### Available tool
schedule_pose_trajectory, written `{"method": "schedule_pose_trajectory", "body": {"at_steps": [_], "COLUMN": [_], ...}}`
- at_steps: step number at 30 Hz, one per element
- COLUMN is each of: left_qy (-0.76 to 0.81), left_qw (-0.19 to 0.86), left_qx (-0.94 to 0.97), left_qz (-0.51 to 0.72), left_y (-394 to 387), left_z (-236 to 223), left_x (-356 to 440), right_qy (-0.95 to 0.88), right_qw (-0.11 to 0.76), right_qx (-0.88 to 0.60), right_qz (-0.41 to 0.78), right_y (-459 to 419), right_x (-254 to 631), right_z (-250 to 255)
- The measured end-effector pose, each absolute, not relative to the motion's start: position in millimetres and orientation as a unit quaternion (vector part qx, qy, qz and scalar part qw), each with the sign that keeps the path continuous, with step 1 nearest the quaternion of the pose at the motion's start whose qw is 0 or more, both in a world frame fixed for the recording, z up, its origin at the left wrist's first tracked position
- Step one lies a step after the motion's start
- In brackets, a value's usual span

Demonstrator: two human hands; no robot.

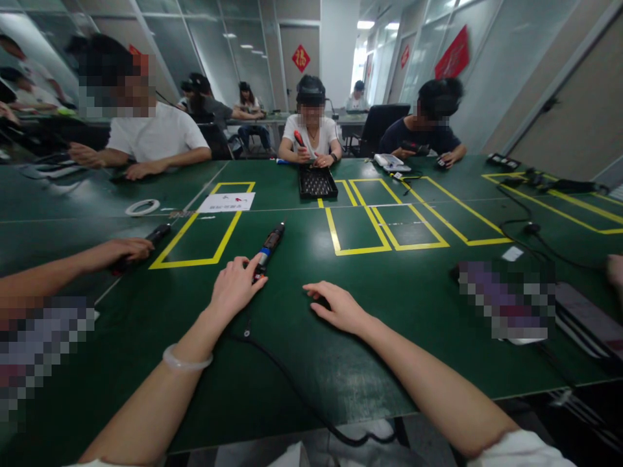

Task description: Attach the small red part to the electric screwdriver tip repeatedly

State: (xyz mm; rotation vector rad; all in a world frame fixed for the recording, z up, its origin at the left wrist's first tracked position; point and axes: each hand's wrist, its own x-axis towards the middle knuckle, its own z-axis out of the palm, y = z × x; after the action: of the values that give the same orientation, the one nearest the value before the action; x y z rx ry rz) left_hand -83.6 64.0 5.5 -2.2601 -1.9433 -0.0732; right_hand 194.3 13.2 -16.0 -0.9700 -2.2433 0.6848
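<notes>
Under the left hand (236, 285): the fingers (241, 263) lay bent over the rear of a pen-shaped screwdriver (271, 243), with the thumb along its right side; whether they pinched it or merely rested there, I could not tell.
Right hand (335, 305): it hung over the surface (370, 363) or touched it lightly, holding nothing, fingers loosely bent and thumb apart from them.
Screwdriver: it lay between the fingers and thumb of the left hand, its blue band and dark front uncovered, its tip pointing forward and slightly right.
Step at the screwdriver: this looked like a moment of taking hold or letting go, one hand on the handle and the other idle.
Left hand's next move: any lift seemed to call for fingers wrapped firmly around the handle, with the thin tip kept clear of the surface.
Black cord (287, 370): it ran from near the left wrist toward the near edge; its link to the screwdriver was hidden.
Yellow tape (363, 250): it marked boxes left and right beyond the hands.
White paper (226, 203): it lay across the left box.
Far side: a black tray (318, 195) sat before a co-worker (311, 130) holding a red-handled tool (298, 138).
</notes>
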Motion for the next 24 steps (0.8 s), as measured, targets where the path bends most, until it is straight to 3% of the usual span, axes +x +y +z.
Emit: {"method": "schedule_pose_trajectory", "body": {"at_steps": [12,24], "left_qy": [-0.822,-0.834], "left_qw": [0.029,0.072], "left_qx": [-0.568,-0.543], "left_qz": [-0.027,-0.063], "left_y": [83.0,74.1], "left_z": [7.3,10.2], "left_x": [-239.8,-238.2], "right_qy": [-0.858,-0.865], "right_qw": [0.275,0.262], "right_qx": [-0.366,-0.365], "right_qz": [0.234,0.222], "right_y": [13.3,13.4], "right_x": [193.1,192.7], "right_z": [-16.3,-15.5]}}
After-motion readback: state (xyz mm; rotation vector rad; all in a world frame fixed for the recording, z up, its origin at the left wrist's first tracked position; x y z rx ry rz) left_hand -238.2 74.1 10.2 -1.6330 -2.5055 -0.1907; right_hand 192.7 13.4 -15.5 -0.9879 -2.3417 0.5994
